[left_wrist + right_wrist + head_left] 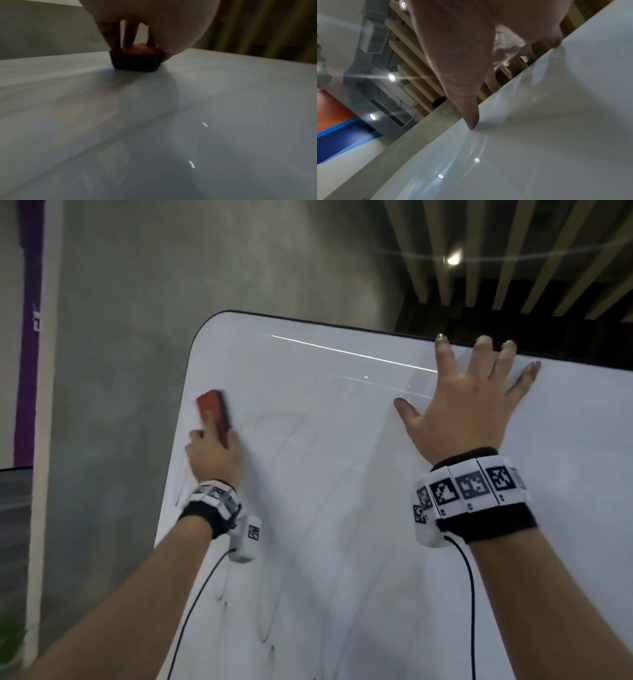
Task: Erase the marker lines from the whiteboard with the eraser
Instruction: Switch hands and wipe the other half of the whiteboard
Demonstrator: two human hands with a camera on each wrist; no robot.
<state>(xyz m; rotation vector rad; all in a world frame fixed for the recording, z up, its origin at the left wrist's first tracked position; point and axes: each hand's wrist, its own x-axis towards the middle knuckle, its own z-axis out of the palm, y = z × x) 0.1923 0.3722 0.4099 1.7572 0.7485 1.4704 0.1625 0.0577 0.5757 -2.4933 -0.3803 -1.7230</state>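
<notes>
A white whiteboard [342,481] with a dark rim fills the middle of the head view. Faint grey marker lines [274,440] curve across its left half, with darker strokes [222,590] lower down. My left hand [214,455] grips a red eraser [214,414] with a black felt base and presses it flat on the board near the left edge; it looks blurred. In the left wrist view the eraser [135,58] sits on the board under my fingers. My right hand [469,402] lies flat with spread fingers against the board near its top edge.
A grey concrete wall [137,337] stands behind the board, with a purple strip [29,337] at the far left. Wooden ceiling slats [513,251] and a spot lamp [454,260] are above. Cables hang from both wrist bands.
</notes>
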